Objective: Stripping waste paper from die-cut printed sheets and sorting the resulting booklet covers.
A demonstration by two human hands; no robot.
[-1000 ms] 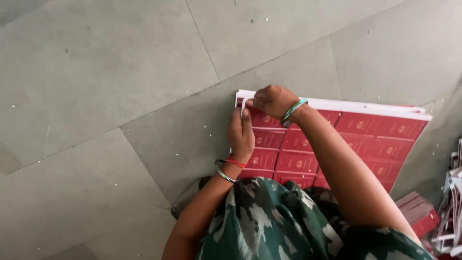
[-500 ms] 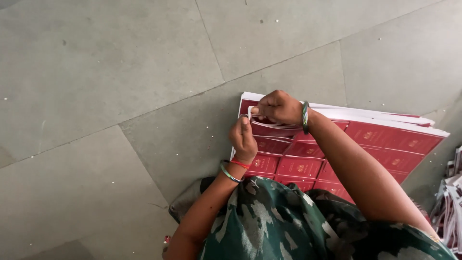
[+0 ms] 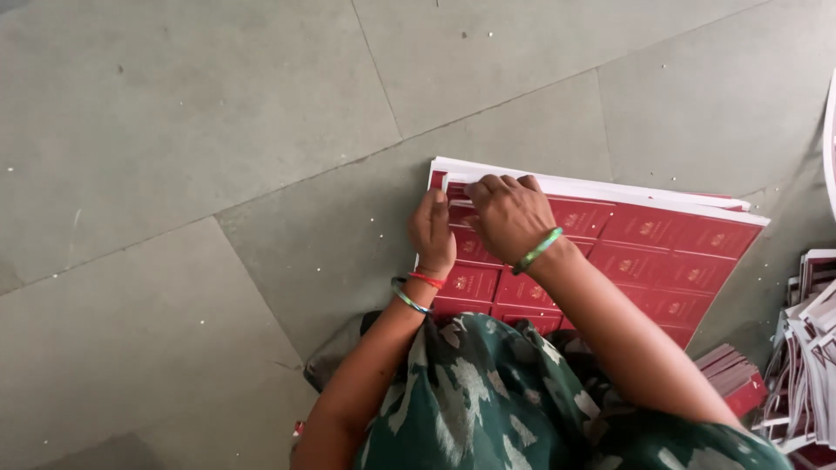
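**Hands at the corner of the red sheets**

I see a stack of red printed card sheets with white edges (image 3: pixel 662 252) lying on the grey stone floor (image 3: pixel 218 130) at three o'clock; loose grey-and-red cut pieces (image 3: pixel 805 348) sit at four o'clock; my left hand (image 3: pixel 433 233) and right hand (image 3: pixel 509 216), fingers curled, pinch the top sheet's near-left corner.
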